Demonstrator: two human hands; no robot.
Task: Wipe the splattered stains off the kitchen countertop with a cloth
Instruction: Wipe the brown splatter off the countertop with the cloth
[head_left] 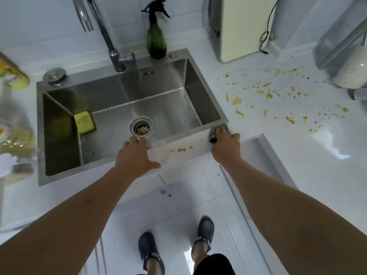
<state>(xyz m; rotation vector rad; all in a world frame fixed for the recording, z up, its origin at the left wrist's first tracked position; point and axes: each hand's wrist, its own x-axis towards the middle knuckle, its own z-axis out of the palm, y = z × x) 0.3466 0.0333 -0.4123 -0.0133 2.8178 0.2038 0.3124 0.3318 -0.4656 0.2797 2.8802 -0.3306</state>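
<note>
Your right hand (224, 143) grips cloth (219, 130) at sink corner; stains (278, 92) lie right, beyond; left hand (137, 155) rests loose-fingered on sink (59, 181) rim.

No text, brand, number or sign can be read anywhere in the view. The yellow bottle (14, 73), lying far out beyond the left hand (135, 155) at the counter's edge, carries a label, but it is too blurred to make out any letters. The clear bottle (14, 135) nearer that hand shows a red and white patch, likewise unreadable.
</note>
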